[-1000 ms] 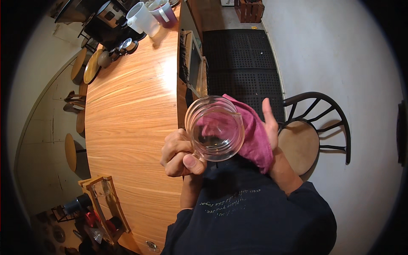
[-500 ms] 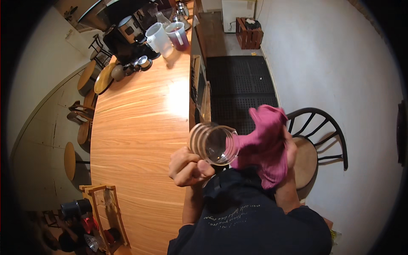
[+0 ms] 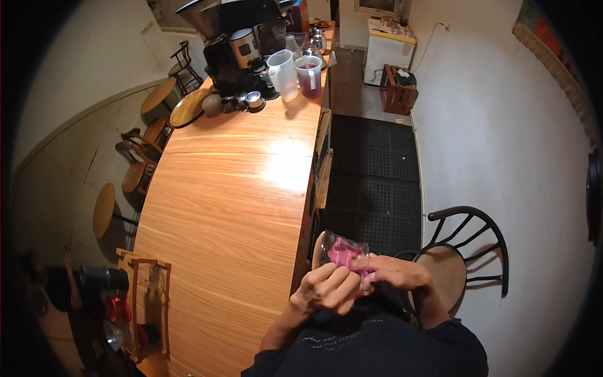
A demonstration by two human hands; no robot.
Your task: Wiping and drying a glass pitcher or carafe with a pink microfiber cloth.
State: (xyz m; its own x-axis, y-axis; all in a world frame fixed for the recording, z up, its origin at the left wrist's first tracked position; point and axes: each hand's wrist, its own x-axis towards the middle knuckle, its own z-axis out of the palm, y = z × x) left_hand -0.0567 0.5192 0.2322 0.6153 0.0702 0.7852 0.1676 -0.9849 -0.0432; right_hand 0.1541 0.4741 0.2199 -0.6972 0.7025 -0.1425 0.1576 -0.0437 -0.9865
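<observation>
Just past the counter's near right edge, my left hand (image 3: 326, 289) is closed round a small clear glass jug (image 3: 321, 244), tilted on its side in front of my dark shirt. The pink cloth (image 3: 342, 251) is bunched up inside the glass and shows through its wall. From the right, my right hand (image 3: 402, 273) reaches into the mouth of the jug with its fingers on the cloth. The jug's handle is hidden behind my left fingers.
A wooden counter (image 3: 232, 201) runs along my left. At its far end stand a plastic pitcher (image 3: 284, 75), another with dark red liquid (image 3: 309, 78), and a coffee machine (image 3: 245, 47). A black chair (image 3: 440, 267) is close on my right, beyond a dark rubber mat (image 3: 374, 201).
The pink cloth, hanging loose from my right hand before, is now stuffed into the glass jug. Both hands have come together, lower and nearer my body. The view has shifted.
</observation>
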